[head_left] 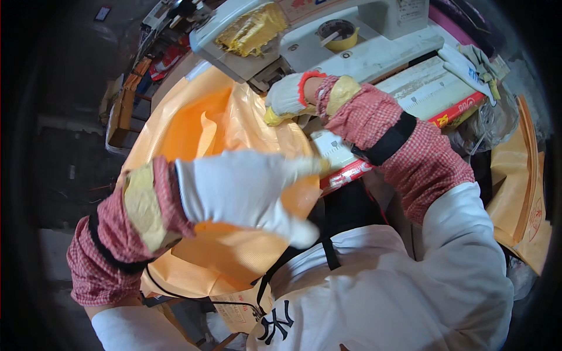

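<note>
A large orange woven plastic sack [158, 140] hangs in loose folds in front of a sewing machine [360, 67], its upper edge by the presser foot. My right hand [287, 99], in a white glove with yellow fingertips and red trim, is closed on the sack's edge beside the foot; its fingertips are partly hidden. Over the sack's near side, my left hand [240, 187] is open in a white glove, thumb apart and fingers stretched right, slightly blurred. Whether it touches the sack I cannot tell. Both forearms wear red checked sleeve covers with black straps.
A yellow cup [342, 41] stands on the machine bed. Yellow material [252, 29] covers part of the machine head. White gloves [465, 70] lie on the table at right. Stacked orange sacks [518, 187] hang at far right. A wooden rack [126, 105] stands at left.
</note>
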A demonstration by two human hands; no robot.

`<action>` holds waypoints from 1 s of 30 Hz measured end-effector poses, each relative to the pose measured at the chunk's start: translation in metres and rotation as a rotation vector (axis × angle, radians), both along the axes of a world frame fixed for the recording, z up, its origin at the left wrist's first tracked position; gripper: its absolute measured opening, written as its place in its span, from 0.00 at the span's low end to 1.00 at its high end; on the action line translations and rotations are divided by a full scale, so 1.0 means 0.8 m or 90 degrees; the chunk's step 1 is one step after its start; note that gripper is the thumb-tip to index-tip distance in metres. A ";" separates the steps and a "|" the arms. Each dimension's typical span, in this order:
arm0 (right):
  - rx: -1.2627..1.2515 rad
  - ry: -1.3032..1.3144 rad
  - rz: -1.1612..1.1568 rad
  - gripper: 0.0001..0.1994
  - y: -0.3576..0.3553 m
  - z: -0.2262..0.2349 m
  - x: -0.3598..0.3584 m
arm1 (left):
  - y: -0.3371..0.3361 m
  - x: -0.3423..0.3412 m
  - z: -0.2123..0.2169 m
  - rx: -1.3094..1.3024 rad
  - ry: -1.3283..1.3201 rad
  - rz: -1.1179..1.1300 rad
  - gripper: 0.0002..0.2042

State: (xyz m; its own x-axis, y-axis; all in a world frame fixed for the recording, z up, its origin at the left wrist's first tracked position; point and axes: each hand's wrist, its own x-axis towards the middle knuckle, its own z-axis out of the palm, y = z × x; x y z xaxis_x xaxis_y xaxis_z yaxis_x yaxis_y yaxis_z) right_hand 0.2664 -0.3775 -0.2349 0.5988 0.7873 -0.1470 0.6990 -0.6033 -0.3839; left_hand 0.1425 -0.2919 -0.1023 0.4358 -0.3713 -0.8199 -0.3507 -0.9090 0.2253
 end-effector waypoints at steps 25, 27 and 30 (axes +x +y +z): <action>0.074 -0.213 -0.114 0.13 0.000 0.001 -0.080 | -0.005 -0.163 0.016 0.125 0.249 -0.438 0.11; 0.129 -0.479 -0.117 0.10 0.000 0.002 -0.103 | -0.023 -0.168 0.019 -0.038 0.204 -0.368 0.10; -0.021 -0.201 0.099 0.09 0.015 -0.011 -0.141 | -0.052 -0.157 0.024 -0.122 0.149 -0.350 0.09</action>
